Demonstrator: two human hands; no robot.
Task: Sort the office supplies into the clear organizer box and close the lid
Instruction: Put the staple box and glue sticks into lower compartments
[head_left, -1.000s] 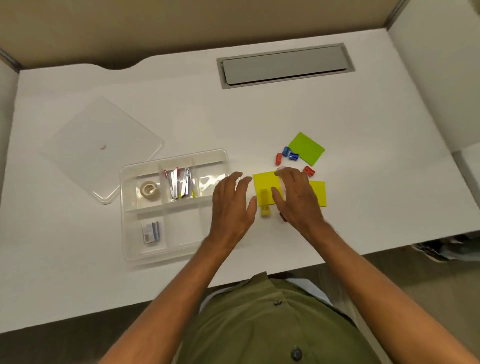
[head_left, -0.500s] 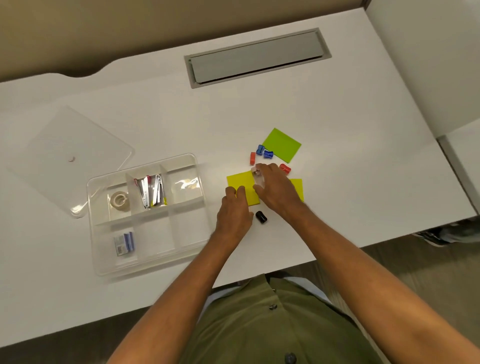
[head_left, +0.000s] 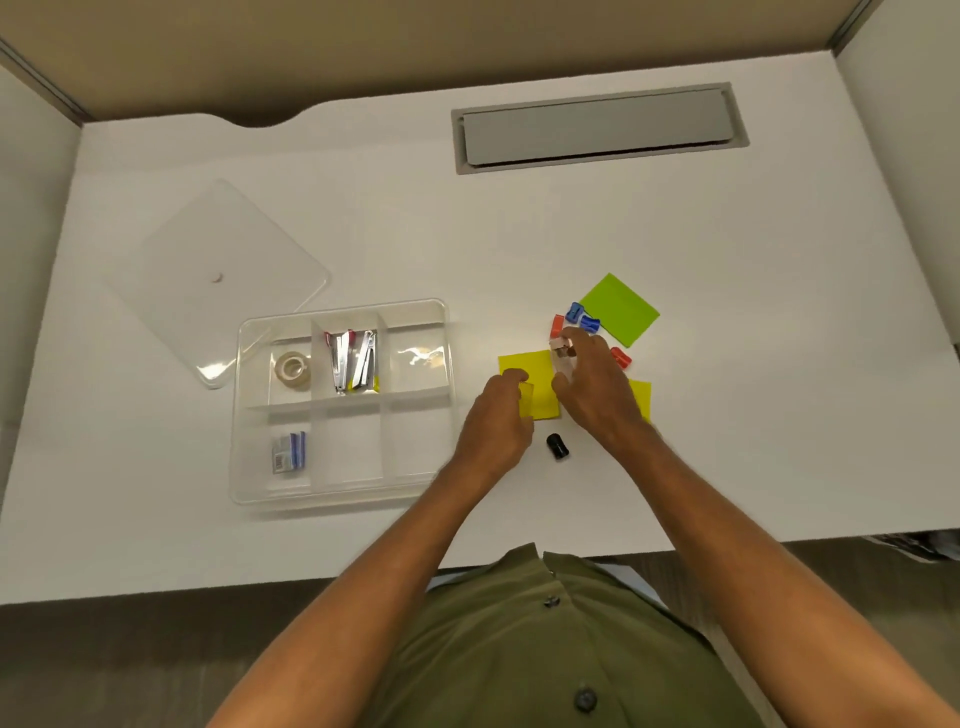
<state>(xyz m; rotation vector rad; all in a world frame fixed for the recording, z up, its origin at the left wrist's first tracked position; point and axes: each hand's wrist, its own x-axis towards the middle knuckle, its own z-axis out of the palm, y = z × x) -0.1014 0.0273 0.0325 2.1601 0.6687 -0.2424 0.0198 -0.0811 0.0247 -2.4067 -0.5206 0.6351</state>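
Observation:
The clear organizer box (head_left: 343, 500) sits left of centre and holds a tape roll (head_left: 292, 366), metal staplers (head_left: 353, 361) and a staples box (head_left: 288, 452). Its lid (head_left: 218, 280) lies flat at the box's back left. My left hand (head_left: 496, 423) is curled around a small yellow sharpener (head_left: 525, 397) over a yellow sticky note pad (head_left: 535, 371). The fingertips of my right hand (head_left: 595, 392) pinch a small clear sharpener (head_left: 561, 351). Blue sharpeners (head_left: 582, 317), red sharpeners (head_left: 557, 325) and a black sharpener (head_left: 557, 446) lie loose around my hands.
A green sticky note pad (head_left: 621, 309) lies behind the sharpeners, and a second yellow pad (head_left: 640, 397) shows from under my right hand. A grey cable hatch (head_left: 597, 127) is set into the desk at the back. Partition walls stand on both sides.
My left hand has closed over the yellow sharpener. My right hand has shifted away from me onto the clear sharpener, which uncovered the black one.

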